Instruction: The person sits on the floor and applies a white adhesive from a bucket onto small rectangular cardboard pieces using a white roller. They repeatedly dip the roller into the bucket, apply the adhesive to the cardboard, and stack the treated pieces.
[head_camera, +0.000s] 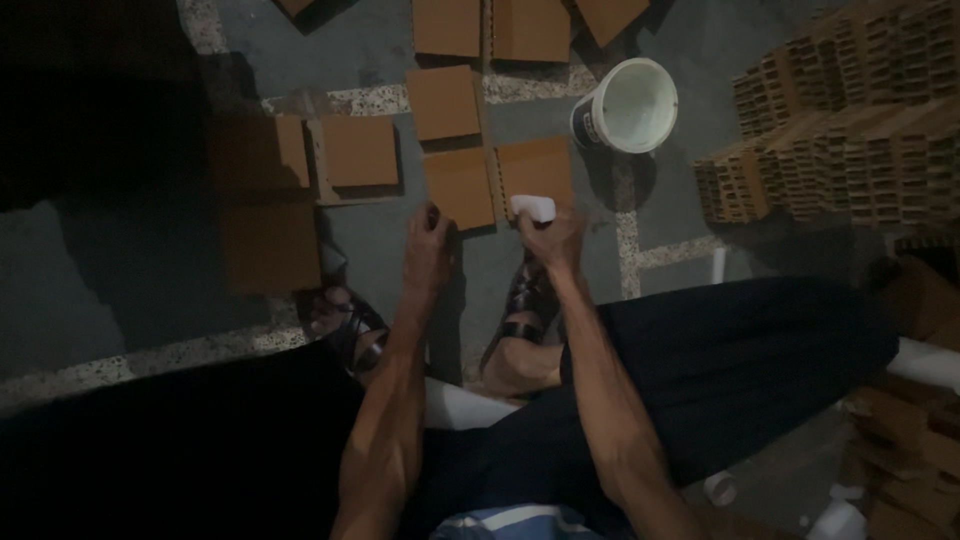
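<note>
Several orange-brown square tiles lie flat on the grey floor in front of me. My right hand (552, 240) grips a small white block (533, 208) and presses it on the near edge of one tile (537, 170). My left hand (430, 245) rests with curled fingers at the lower corner of the neighbouring tile (458, 187); whether it holds anything is hidden. Both forearms reach forward between my knees, and my sandalled feet (525, 305) stand just below the hands.
A white bucket (628, 105) stands to the right of the tiles. Stacks of hollow clay bricks (840, 130) fill the upper right. More tiles (360, 150) lie to the left, partly in deep shadow. Cardboard scraps (905, 470) sit at lower right.
</note>
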